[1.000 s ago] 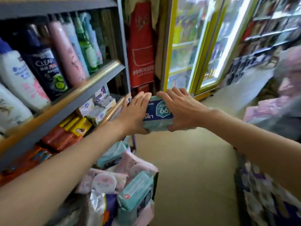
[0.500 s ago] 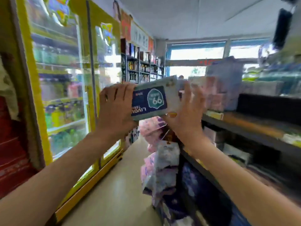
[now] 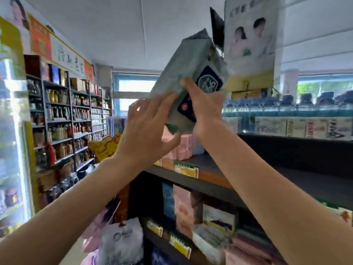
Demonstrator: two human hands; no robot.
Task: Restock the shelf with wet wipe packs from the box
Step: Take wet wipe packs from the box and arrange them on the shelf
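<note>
A pale green wet wipe pack [image 3: 188, 67] with a dark blue label is held up high and tilted on end, above the upper dark shelf [image 3: 219, 167]. My right hand [image 3: 205, 111] grips its lower right side, thumb across the label. My left hand [image 3: 150, 129] supports its lower left edge, fingers spread and thumb under the bottom corner. Pink packs [image 3: 181, 148] stand on that shelf just behind my hands. The box is out of view.
Lower shelves [image 3: 206, 220] on the right hold pink and blue packs. White plastic-wrapped goods [image 3: 122, 240] hang at the shelf end below. Bottled goods fill racks [image 3: 63, 119] on the left, beside a lit fridge [image 3: 11, 131]. A poster [image 3: 250, 35] hangs above right.
I have turned from the shampoo shelf and box to the opposite shelving. The pack has gone from level at chest height to tilted upright and raised above the upper shelf.
</note>
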